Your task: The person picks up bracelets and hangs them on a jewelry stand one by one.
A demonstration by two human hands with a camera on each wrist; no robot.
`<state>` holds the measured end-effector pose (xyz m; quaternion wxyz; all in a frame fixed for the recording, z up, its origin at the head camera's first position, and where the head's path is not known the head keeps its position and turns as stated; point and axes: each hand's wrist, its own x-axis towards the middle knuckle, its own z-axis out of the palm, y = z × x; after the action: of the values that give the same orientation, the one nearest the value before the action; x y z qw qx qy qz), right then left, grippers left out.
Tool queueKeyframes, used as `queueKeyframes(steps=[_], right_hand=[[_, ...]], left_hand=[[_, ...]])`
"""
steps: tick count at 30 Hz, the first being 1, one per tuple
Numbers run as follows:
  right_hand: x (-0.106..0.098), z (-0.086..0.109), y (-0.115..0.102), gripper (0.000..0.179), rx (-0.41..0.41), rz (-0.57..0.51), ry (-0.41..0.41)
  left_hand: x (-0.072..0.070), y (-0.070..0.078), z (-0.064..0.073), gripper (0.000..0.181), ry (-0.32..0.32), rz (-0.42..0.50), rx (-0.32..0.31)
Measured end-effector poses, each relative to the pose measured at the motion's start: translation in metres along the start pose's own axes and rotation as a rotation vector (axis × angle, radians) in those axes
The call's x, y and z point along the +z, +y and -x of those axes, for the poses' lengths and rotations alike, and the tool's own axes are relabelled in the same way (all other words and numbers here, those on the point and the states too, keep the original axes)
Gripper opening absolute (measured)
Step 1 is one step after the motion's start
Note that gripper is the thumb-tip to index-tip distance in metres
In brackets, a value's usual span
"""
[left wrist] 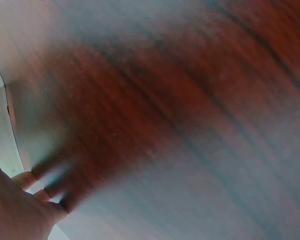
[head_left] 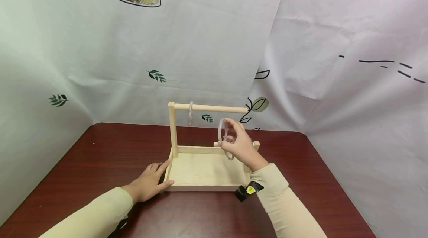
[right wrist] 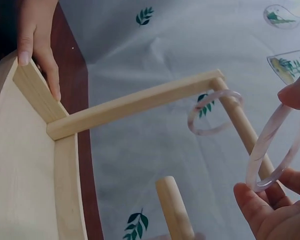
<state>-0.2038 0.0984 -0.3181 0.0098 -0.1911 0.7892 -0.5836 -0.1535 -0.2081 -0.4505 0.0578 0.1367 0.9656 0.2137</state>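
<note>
A pale translucent bangle (head_left: 220, 130) is pinched between the thumb and fingers of my right hand (head_left: 241, 145). It stands upright below the stand's upper rod, near the tip of the lower peg (right wrist: 174, 207). From the right wrist the bangle (right wrist: 264, 145) appears apart from that peg. A second bangle (head_left: 190, 113) hangs on the upper rod (head_left: 217, 108), near its post. My left hand (head_left: 148, 182) rests at the left side of the wooden stand's tray (head_left: 204, 169), fingers extended, forefinger and thumb touching its edge. The left wrist view shows only part of this hand (left wrist: 20, 210).
The stand sits on a dark red wooden table (head_left: 110, 156). A tall post (head_left: 172, 130) carries the upper rod, whose right end is free. The lower peg comes from a short post (head_left: 256, 145) at the right. White printed cloth (head_left: 207, 44) hangs behind the table.
</note>
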Motion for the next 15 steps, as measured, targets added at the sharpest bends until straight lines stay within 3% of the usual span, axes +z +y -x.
queueKeyframes(steps=[15], right_hand=[[-0.020,0.000,0.004,0.075,-0.015,-0.048,0.092]], left_hand=[[-0.001,0.001,0.001,0.082,-0.015,0.003,-0.015]])
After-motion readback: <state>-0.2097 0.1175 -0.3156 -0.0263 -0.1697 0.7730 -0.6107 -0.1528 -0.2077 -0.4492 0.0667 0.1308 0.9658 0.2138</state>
